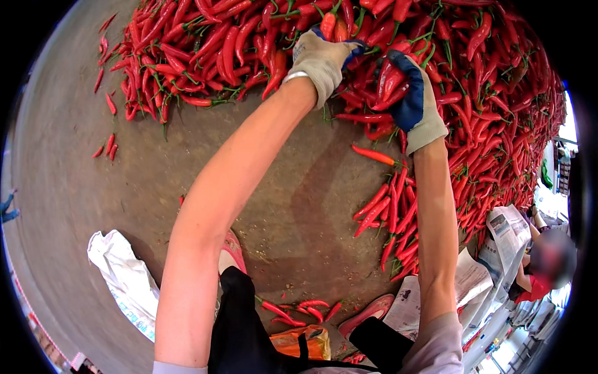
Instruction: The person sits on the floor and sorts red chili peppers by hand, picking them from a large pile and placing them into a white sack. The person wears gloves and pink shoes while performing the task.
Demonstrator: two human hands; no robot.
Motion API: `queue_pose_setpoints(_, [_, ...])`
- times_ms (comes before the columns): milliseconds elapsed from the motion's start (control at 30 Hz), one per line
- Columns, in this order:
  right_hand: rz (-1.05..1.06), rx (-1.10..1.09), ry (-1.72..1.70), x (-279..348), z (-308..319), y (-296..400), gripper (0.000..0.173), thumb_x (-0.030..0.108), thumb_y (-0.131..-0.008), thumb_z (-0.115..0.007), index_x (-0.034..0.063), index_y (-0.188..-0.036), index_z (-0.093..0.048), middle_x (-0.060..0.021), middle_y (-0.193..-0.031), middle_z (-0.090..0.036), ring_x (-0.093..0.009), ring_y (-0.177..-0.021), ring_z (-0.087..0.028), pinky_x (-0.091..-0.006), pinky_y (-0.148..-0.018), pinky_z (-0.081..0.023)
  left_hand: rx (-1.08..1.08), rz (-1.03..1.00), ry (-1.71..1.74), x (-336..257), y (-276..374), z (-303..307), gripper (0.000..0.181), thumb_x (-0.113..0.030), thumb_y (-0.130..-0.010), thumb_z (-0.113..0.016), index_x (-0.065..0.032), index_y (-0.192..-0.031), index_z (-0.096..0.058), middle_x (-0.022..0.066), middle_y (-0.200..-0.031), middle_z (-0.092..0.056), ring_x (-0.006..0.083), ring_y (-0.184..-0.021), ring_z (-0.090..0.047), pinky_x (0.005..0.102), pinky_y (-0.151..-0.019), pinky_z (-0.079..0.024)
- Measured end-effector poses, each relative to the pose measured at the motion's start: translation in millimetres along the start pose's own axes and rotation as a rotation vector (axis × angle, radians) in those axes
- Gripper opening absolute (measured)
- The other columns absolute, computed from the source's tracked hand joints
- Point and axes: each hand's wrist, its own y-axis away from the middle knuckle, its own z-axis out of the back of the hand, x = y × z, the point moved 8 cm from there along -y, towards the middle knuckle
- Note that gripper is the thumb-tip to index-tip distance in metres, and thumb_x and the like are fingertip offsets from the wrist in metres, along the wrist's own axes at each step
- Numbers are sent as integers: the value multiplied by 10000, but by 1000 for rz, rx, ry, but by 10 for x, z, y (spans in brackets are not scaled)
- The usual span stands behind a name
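My left hand (322,58), in a beige knit glove with blue coating, is at the edge of a large heap of red chili peppers (229,46). Between its thumb and fingers, orange-red chili peppers (328,24) stick out; its fingertips are partly hidden. My right hand (416,96), gloved alike, grips a small bunch of red chili peppers (391,84) against its blue palm side. The two hands are a short way apart, the right one nearer to me. Below the right hand, an orange-red chili (373,154) lies on the concrete floor (261,173).
Loose chilies (397,219) spread beside my right forearm. A white sack (124,280) lies at left; an orange bag (303,341) and several chilies (299,312) are between my feet. Newspaper sheets (504,233) lie at right, near another person (532,290) in red.
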Motion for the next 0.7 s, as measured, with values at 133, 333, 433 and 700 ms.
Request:
queue_pose_setpoints(133, [-64, 119, -16, -16, -57, -31, 204, 136, -885, -575, 26, -1055, -596, -94, -977, -649, -198, -892, -623, -322, -833, -504, -326, -285, -42, -67, 84, -18, 446, -340, -653, -827, 24, -816, -629, 129, -718, -637, 229, -595, -614, 368, -557, -499])
queue_pose_setpoints(333, [-78, 220, 80, -85, -88, 137, 184, 144, -892, -560, 21, -1015, -617, -50, -933, -638, -160, -877, -610, -286, -819, -487, 263, -195, 415, 102, -194, -318, 276, -213, -729, -768, -18, -911, -697, 76, -768, -638, 158, -688, -590, 309, -623, -489])
queue_pose_setpoints(433, [-72, 211, 87, -196, -54, 205, 182, 138, -899, -540, 16, -1002, -626, -28, -940, -635, -138, -890, -602, -268, -828, -474, 376, -566, 478, 14, -16, -314, 225, -162, -857, -610, -13, -1012, -676, 74, -925, -658, 154, -845, -603, 282, -721, -497])
queue_pose_setpoints(700, [-255, 81, -85, -1073, 124, 1063, 214, 58, -826, -590, -25, -1015, -645, -110, -976, -680, -192, -917, -646, -316, -872, -490, 531, -252, 665, 974, 691, -41, 266, -120, -943, -469, 1, -1117, -629, 102, -1067, -664, 184, -1010, -618, 305, -835, -510])
